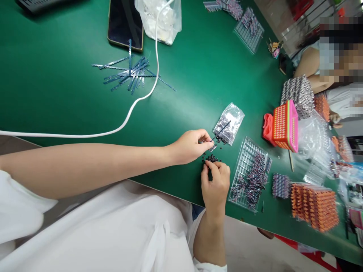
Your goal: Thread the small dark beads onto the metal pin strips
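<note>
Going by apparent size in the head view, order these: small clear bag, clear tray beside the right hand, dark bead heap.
1. Clear tray
2. Small clear bag
3. Dark bead heap, judged by its visible part; the right hand may cover some

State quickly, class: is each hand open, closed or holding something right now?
Left hand: closed, holding a thin dark strip.
Right hand: fingers curled at the small black pieces; whether it holds any cannot be told.
</note>
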`<state>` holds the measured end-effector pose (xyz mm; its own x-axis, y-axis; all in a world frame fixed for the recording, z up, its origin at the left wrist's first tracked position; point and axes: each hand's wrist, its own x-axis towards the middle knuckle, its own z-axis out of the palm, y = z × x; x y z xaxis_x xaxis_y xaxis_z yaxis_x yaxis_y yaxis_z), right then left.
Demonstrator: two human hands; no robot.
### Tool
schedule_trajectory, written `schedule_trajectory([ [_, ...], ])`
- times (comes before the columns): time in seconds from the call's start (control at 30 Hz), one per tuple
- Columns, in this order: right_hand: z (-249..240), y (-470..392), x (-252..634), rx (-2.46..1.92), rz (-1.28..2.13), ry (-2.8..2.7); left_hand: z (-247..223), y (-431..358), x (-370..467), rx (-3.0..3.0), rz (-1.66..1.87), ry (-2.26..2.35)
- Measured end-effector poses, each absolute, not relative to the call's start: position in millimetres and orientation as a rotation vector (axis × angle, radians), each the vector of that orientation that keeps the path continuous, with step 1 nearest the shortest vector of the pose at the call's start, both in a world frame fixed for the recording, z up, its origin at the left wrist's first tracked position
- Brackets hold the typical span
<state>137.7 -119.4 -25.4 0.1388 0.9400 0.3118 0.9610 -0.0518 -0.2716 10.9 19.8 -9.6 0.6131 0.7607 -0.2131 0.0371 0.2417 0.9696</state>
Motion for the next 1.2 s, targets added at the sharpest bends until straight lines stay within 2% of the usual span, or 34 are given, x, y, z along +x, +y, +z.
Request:
schedule_trajectory([
  [0.43,-24.4,-120.9,134.0,-1.985,-0.011,-1.812,-10.6,19.5,10.1,1.252,0.574,0.784],
  [1.2,-19.2,-113.8,129.1,-2.063,-0.165,-2.018,-9.5,18.7,10.2,1.254,0.555,0.782],
])
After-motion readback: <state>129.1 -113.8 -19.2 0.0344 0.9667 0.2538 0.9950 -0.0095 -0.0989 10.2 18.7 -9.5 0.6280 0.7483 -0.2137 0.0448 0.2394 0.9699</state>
